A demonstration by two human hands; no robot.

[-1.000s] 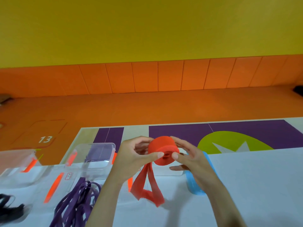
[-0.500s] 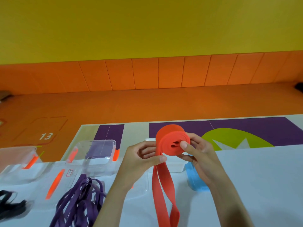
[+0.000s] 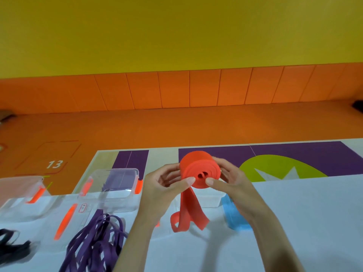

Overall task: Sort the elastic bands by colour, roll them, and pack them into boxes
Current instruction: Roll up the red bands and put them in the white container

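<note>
- Red elastic band (image 3: pixel 198 171) mostly wound into a thick roll, held in the air above the white worktop (image 3: pixel 294 222).
- Loose tail (image 3: pixel 188 211) of the same band hanging below the roll, looped end near or touching the worktop; cannot tell which.
- Judged progress: rolling of this band nearly finished, only the tail left to wind, then packing.
- Not yet rolled, as far as visible: purple bands (image 3: pixel 98 238) heaped at lower left, black bands (image 3: pixel 11 246) at the far left edge, blue band (image 3: pixel 233 214) lying beyond the right wrist.
- Clear box (image 3: pixel 115 185) with orange clips to the left of the hands, no roll seen inside; another box (image 3: pixel 17 191) further left, too blurred to judge.
- Left hand (image 3: pixel 163 185) grasping the roll's left side, thumb tip pressed on the near face, fingers curled behind.
- Right hand (image 3: pixel 229 181) grasping the right side, thumb tip beside the centre hole, fingers wrapped round the back.
- Both forearms reaching up from the bottom edge, thumbs almost meeting.
</note>
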